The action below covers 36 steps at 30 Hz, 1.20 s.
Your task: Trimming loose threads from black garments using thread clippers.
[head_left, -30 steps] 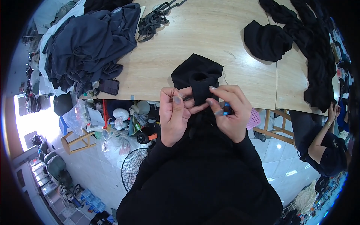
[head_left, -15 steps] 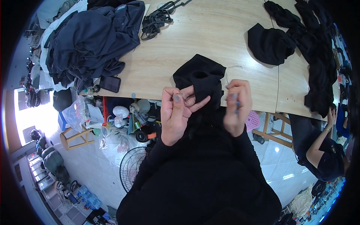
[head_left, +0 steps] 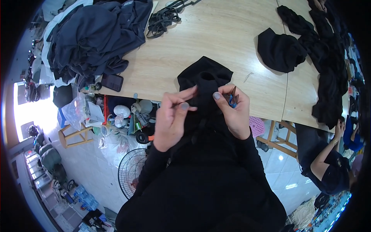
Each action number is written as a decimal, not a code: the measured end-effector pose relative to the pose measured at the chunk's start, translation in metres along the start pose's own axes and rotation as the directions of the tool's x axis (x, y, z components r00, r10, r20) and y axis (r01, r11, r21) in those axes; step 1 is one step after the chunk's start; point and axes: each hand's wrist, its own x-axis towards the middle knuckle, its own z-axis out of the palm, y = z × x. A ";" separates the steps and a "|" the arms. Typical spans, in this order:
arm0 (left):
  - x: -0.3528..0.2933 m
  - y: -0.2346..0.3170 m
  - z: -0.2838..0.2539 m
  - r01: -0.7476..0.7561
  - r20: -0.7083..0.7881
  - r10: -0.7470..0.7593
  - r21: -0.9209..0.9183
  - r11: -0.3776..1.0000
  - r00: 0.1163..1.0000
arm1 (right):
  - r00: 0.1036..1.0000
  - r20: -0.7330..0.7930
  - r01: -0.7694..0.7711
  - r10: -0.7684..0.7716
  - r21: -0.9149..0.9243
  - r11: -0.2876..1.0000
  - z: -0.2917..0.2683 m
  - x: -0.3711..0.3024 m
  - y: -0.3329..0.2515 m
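Observation:
In front of me a black fabric piece [head_left: 205, 69] with a round opening lies over the table's near edge. My left hand [head_left: 173, 118] is at its left side, fingertips against the cloth. Its thumb is bent in, and a thin dark strand of thread [head_left: 177, 103] shows beside it. Thumb and forefinger of my right hand [head_left: 236, 116] pinch the right edge of the cloth. Small thread snips [head_left: 233, 99] with blue on them are tucked in that same hand, blades pointing up.
Loose thread [head_left: 248, 76] lies on the wooden table [head_left: 216, 31]. Dark garments [head_left: 96, 38], a phone [head_left: 112, 82] and black straps [head_left: 164, 19] are left; black cloth [head_left: 280, 50] is right. A fan [head_left: 131, 170] stands lower left. Another person's arm [head_left: 326, 150] reaches the right edge.
My right hand has come in from the right and now grips the cloth. My left hand has shifted slightly left and down. Loose thread now rests on the table away from my right hand.

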 end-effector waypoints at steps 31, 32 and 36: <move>0.016 -0.018 -0.029 0.003 -0.432 0.089 0.208 0.978 0.897 | 0.978 0.006 -0.195 0.207 0.359 0.913 -0.018 -0.013 -0.011; 0.013 -0.029 -0.047 0.083 -0.441 0.111 0.399 0.913 0.891 | 0.979 0.015 -0.198 0.205 0.330 0.923 -0.018 -0.013 -0.011; 0.006 -0.013 -0.040 0.093 -0.361 -0.030 0.158 0.983 0.932 | 0.977 0.026 -0.209 0.210 0.279 0.937 -0.016 -0.010 -0.010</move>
